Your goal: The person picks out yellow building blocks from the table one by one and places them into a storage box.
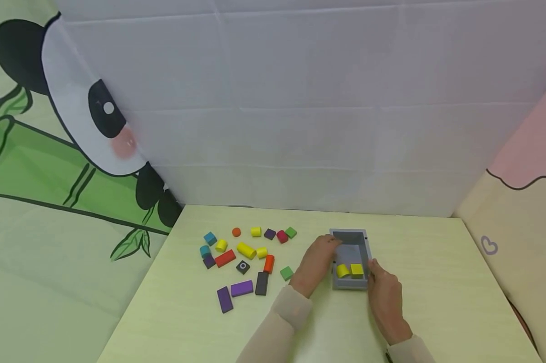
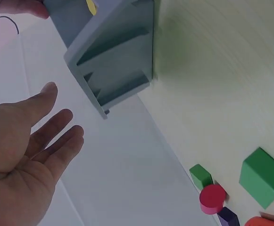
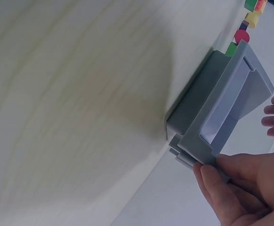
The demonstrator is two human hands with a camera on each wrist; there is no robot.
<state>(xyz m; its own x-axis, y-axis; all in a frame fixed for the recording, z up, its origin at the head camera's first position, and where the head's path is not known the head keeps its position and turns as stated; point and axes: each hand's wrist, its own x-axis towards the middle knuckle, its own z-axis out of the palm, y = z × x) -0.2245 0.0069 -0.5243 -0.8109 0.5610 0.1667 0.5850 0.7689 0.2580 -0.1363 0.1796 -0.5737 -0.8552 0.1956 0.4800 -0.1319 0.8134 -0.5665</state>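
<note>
A grey rectangular box rests on the table between the two hands. Inside lie a yellow cylinder and a yellow square-faced block, both at the near end. My right hand pinches the box's right rim between thumb and fingers, as the right wrist view shows close up. At the box's left side is my left hand. In the left wrist view, its thumb and fingers are spread and slightly bent, apart from the box's grey outer wall, holding nothing.
Loose coloured blocks lie left of the box, among them a green cube, a black bar, a purple bar and a red bar. A white cloth hangs behind the table.
</note>
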